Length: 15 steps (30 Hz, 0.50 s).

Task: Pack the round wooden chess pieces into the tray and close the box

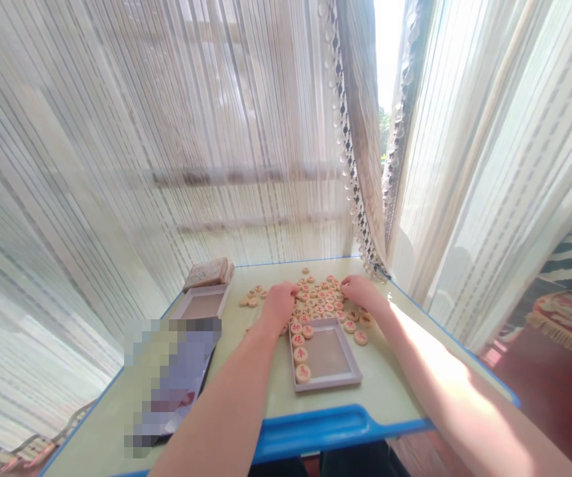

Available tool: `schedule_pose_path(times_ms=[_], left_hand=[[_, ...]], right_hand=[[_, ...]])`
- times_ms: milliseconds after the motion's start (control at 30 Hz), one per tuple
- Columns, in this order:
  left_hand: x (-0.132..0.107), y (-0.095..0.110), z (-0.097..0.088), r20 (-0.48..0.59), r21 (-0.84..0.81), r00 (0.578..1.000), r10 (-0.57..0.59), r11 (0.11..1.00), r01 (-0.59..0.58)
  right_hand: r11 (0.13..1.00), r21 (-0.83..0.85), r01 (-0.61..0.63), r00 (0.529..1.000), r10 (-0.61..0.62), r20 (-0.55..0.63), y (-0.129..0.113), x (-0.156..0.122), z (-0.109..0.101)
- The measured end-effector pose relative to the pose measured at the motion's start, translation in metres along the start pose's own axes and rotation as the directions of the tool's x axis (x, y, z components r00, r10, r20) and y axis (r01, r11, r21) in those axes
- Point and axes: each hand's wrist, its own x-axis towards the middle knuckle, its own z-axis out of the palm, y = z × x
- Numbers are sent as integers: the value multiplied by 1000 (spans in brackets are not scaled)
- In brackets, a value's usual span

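Many round wooden xiangqi pieces (319, 308) with red or dark characters lie in a loose pile on the pale table. My left hand (282, 303) is at the pile's left side, fingers curled, and what they hold, if anything, is hidden. On the right side my right hand (360, 291) reaches into the pile with its fingertips pressed together at a piece; I cannot make out whether it is gripped. Just in front of the pile lies a shallow grey box tray (328, 384). Several red-lettered pieces (300, 356) stand in a column along its left wall, with one more beside them near the top.
A second shallow tray (202, 305) lies at the back left, with a flat patterned box (206, 273) behind it. A tablet (186, 377), partly pixelated, lies left of my left forearm. Blue trim (315, 427) edges the table, and striped curtains (246, 132) hang behind.
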Motion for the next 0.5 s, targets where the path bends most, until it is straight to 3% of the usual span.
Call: schedule_pose_path(times_ms=[167,300,400,500], left_hand=[[2,-1,-2,71,27,996,-46,999,45],[4,-5,-2,23,26,996,-86,996,85],[7,-8,-2,-6,54,996,-85,995,85],[9,-12,0,60,133,998,-25,991,17]], right_hand=[[999,6,51,994,-51,-97,-8,-4,-1],[986,32,162,980,-158,-119,-21,-10,-1],[948,29,318,943,-313,-115,-30,-16,2],[867,32,498,866,-495,-70,-37,-22,7]])
